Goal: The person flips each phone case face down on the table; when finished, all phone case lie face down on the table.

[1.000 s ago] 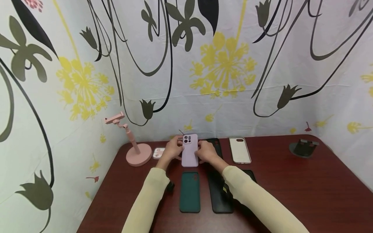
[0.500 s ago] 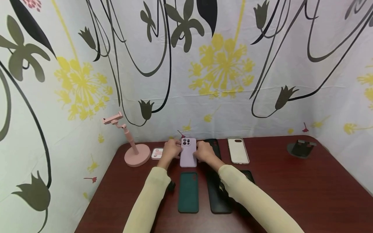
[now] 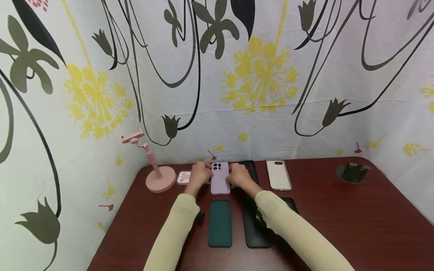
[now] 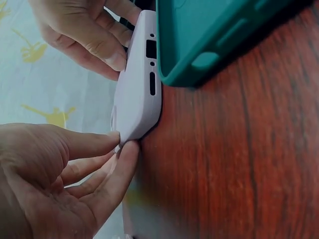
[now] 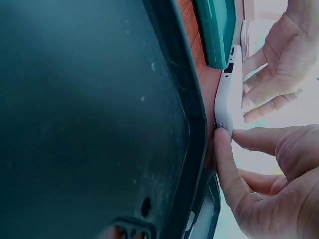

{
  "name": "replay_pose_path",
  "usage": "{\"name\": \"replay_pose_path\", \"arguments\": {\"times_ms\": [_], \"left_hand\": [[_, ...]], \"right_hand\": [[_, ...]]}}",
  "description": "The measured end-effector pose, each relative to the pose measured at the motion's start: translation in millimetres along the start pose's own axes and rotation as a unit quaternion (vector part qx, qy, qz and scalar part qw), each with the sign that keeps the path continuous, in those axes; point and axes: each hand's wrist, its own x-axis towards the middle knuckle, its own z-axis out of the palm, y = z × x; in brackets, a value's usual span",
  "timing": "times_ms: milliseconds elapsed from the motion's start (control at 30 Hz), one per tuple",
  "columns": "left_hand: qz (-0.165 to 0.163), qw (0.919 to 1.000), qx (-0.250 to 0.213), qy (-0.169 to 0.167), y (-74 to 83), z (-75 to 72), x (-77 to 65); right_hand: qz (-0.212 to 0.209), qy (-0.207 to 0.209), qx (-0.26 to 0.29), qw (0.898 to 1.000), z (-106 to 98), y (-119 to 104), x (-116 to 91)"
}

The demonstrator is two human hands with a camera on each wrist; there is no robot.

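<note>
A lilac phone case (image 3: pixel 220 178) with a camera opening at its far left corner lies back up near the back of the table. My left hand (image 4: pixel 60 174) pinches its left edge between thumb and fingers. At the opposite edge, my right hand (image 5: pixel 279 174) pinches it the same way, thumb on top. The case sits low against the tabletop in both wrist views. Just in front of it is a green phone case (image 3: pixel 220 224), hollow side up. A long dark case (image 3: pixel 257 229) lies partly under my right forearm.
A pink phone stand (image 3: pixel 161 180) and a small white box of earphones (image 3: pixel 184 177) are at the back left. Right of my hands lies a cream phone case (image 3: pixel 279 175). A dark folding stand (image 3: pixel 354 173) stands farther right, and a patterned curtain (image 3: pixel 203 101) hangs behind the table.
The lilac case's far end has come down from a slight upward tilt, lowered by both hands. Their hold stays the same, and the other things have not moved.
</note>
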Motion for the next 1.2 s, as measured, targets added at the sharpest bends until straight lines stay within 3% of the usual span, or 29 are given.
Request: {"name": "replay_pose_path", "arguments": {"times_ms": [100,267,467,533,600,667,767,933,1067,1200], "left_hand": [[0.027,0.9980,0.054,0.020,2.5,2.5,-3.8],[0.081,0.9825,0.149,0.077,8.1,7.8,-9.1],[0.103,0.9846,0.108,0.092,18.7,14.4,-10.0],[0.106,0.9898,0.064,0.070,21.0,16.5,-9.3],[0.105,0.9942,0.000,0.026,24.4,17.6,-10.3],[0.102,0.9920,-0.072,-0.022,29.1,19.6,-11.5],[0.086,0.9805,-0.153,-0.090,37.3,23.3,-14.9],[0.058,0.9553,-0.247,-0.152,43.7,31.3,-18.4],[0.032,0.9459,-0.260,-0.192,46.0,34.8,-22.6],[0.017,0.9493,-0.229,-0.215,48.0,38.6,-24.8]], "right_hand": [[-0.013,-0.007,0.007,1.000,-3,4,-2],[-0.042,-0.027,0.026,0.998,-20,11,-11],[-0.083,-0.030,0.004,0.996,-44,23,-19],[-0.095,-0.021,-0.007,0.995,-49,28,-18],[-0.101,-0.008,-0.021,0.995,-53,33,-17],[-0.103,0.010,-0.035,0.994,-58,37,-16],[-0.096,0.032,-0.050,0.994,-63,43,-16],[-0.078,0.021,-0.045,0.996,-70,52,-18],[-0.066,-0.003,-0.038,0.997,-75,55,-22],[-0.049,-0.012,-0.038,0.998,-77,56,-27]]}}
